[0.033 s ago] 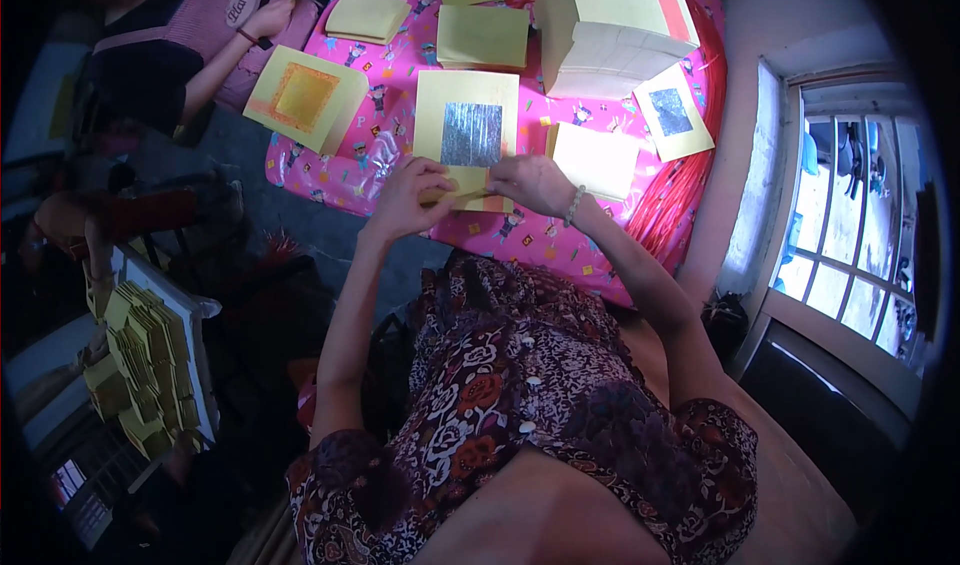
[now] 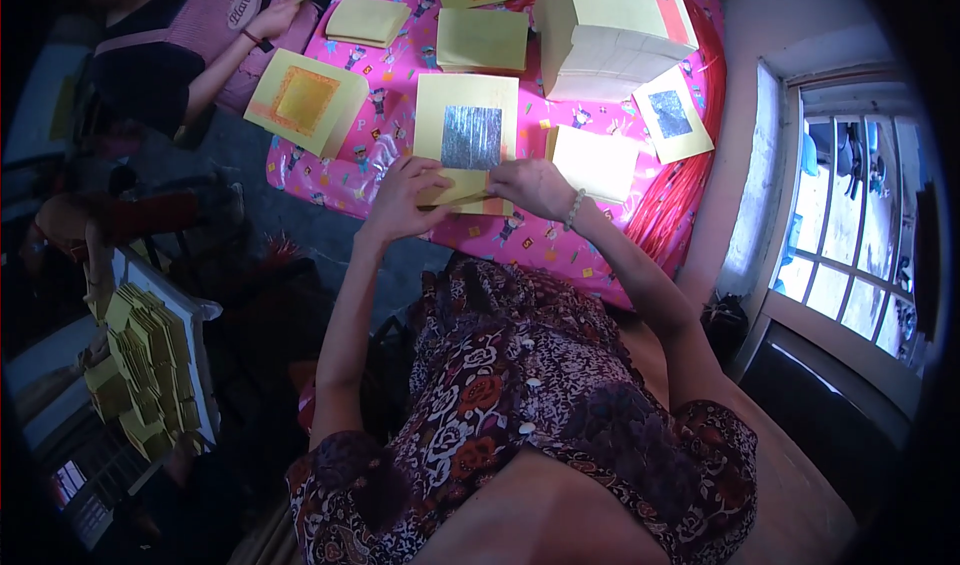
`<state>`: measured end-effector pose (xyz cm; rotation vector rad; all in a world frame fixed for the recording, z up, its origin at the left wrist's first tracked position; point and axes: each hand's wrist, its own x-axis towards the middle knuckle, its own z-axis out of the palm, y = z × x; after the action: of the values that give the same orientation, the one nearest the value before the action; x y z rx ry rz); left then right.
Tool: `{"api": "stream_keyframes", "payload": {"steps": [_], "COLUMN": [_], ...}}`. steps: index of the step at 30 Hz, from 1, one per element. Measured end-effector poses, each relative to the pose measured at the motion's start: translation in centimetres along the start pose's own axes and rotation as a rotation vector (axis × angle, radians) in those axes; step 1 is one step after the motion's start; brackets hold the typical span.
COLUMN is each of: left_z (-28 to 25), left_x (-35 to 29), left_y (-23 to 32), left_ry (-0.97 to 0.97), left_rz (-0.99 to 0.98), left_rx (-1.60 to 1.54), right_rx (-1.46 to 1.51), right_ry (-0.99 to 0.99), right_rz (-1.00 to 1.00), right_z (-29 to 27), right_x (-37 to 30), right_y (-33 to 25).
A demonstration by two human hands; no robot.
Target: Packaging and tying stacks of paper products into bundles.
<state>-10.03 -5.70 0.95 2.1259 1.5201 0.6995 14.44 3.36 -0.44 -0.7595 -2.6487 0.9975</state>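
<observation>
A yellow sheet of joss paper (image 2: 430,115) with a silver foil square lies in front of me on the pink table cover. Its near edge is turned up into a fold. My left hand (image 2: 405,200) grips the left part of that fold, fingers curled over it and thumb beneath. At the fold's right end, my right hand (image 2: 535,187), with a beaded bracelet at the wrist, pinches the paper. Whether more sheets lie under this one, I cannot tell. To the right of my right hand is a brightly lit pale yellow stack (image 2: 600,163).
A tall block of joss paper (image 2: 610,60) stands at the back right, beside red strands (image 2: 690,180). Smaller stacks (image 2: 482,40) and an orange-marked pile (image 2: 335,115) lie around. Another person's hand (image 2: 275,20) is at the far left. Folded yellow papers (image 2: 150,355) fill a lower-left table.
My hands stay on the fold with hardly any shift. The other person's hands at the far left have moved slightly.
</observation>
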Motion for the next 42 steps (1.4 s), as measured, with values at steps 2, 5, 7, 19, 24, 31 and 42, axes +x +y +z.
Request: {"api": "stream_keyframes", "payload": {"steps": [2,5,7,19,24,31,42], "left_z": [-0.5,-1.2,-1.5,-0.8,-0.4,0.7,1.6], "left_x": [-0.1,0.0,0.7,4.9,7.9,9.6,11.2], "left_y": [-1.2,-2.5,-3.2,-2.9,-4.3,-6.6,-7.3], "left_ry": [-0.008,0.005,0.011,0.234,0.304,0.379,0.417], "left_rz": [-0.009,-0.038,-0.043,-0.301,-0.424,-0.454,-0.47], "left_rx": [-0.003,-0.045,-0.025,-0.222,-0.188,-0.119,-0.106], "right_rx": [-0.009,0.015,0.206,0.34,0.525,0.495,0.444], "right_ry": [-0.013,-0.041,0.028,0.608,0.671,0.678,0.662], "right_rz": [0.012,0.066,-0.083,0.319,0.594,0.686,0.732], "right_z": [-0.5,-1.6,-2.1,-0.3,0.1,-1.3,-1.7], "right_x": [-0.5,-1.1,-1.4,0.8,3.5,5.8,6.8], "right_y": [-0.3,-0.7,-0.6,0.3,2.2,2.7,4.3]}}
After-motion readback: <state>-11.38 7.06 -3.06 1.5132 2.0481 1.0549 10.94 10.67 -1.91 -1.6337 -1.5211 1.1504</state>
